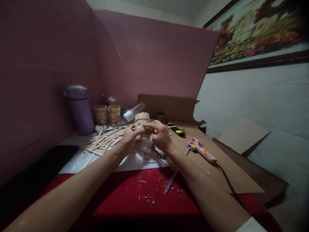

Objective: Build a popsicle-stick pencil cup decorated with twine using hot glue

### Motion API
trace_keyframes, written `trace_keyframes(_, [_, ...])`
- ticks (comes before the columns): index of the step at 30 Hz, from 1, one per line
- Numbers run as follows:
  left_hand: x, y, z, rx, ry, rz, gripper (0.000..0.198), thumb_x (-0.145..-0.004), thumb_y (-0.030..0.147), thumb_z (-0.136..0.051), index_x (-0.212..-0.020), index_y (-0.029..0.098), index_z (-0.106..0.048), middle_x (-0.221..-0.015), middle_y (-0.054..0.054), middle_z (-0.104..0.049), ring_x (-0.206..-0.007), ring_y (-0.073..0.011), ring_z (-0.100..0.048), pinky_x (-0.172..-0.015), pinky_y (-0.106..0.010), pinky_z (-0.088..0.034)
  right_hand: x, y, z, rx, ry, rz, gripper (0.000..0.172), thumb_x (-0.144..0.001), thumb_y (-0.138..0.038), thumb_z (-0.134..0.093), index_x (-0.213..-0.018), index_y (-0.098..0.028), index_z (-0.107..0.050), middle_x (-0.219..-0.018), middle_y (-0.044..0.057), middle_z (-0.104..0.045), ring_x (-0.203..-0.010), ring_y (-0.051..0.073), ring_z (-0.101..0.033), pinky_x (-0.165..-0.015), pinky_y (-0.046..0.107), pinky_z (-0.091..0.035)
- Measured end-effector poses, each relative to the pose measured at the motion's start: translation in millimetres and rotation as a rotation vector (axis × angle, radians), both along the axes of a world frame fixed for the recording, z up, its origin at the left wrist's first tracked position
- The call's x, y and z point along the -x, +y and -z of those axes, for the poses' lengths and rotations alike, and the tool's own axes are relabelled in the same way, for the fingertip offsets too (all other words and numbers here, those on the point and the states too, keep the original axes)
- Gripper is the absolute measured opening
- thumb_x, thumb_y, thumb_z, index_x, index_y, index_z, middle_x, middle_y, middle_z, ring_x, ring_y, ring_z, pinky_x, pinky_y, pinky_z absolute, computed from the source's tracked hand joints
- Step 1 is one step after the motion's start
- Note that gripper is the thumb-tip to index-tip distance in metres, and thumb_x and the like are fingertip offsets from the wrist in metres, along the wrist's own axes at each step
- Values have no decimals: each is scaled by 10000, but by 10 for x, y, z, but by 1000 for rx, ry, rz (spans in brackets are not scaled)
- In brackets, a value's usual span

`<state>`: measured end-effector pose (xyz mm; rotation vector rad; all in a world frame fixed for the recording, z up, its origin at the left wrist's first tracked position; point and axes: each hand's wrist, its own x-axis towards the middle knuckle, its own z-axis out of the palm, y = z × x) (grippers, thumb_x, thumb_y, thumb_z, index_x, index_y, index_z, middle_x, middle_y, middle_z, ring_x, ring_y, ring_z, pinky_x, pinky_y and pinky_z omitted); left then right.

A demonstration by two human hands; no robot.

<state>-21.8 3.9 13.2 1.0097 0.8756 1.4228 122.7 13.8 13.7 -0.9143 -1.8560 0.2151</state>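
A small round cup built of upright wooden craft sticks [142, 117] is held up at the middle of the work area. My left hand [130, 138] grips its left side, thumb across the front. My right hand [159, 134] is at the cup's right front, thumb and forefinger pinched close to its wall; what lies between those fingertips is too small to make out. Loose craft sticks [109, 140] lie in a heap to the left of my left hand. Near my right forearm, a flower-patterned hot glue gun [201, 149] rests on cardboard with a clear glue stick [171, 182] behind it.
Two finished-looking stick cups [114, 114] stand at the back left beside a purple tumbler [82, 112]. A plastic bottle [134, 111] lies behind the cup. A yellow-black utility knife [177, 129] sits on the cardboard [231, 170]. Wood scraps [149, 198] litter the red cloth [116, 196].
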Motion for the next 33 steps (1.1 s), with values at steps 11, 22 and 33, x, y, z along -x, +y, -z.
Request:
trace_keyframes(11, [15, -20, -25, -22, -17, 60, 470, -555, 336, -794, -949, 152, -617, -876, -67, -692, -691, -181, -647, -572, -281, -492, -33, 143, 124, -90, 101, -100, 329, -799, -29, -610, -948, -251, -801, -822, 31, -641, -750, 156, -627, -696, 274, -509])
trace_keyframes(22, [-9, 8, -21, -1, -54, -33, 509, -505, 289, -830, -946, 143, -620, -784, -25, -665, -606, -154, -613, -515, -279, -501, -33, 94, 63, -87, 134, -41, 274, -834, -96, -552, -950, -199, -778, -824, 42, -687, -739, 156, -630, -680, 274, -492])
trace_keyframes(33, [16, -7, -28, -25, -55, 51, 469, -505, 315, -872, -884, 110, -687, -835, -75, -709, -665, -162, -633, -561, -271, -489, -22, 112, 94, -119, 149, -93, 193, -820, -115, -642, -893, -240, -769, -812, 20, -645, -723, 146, -624, -681, 270, -506])
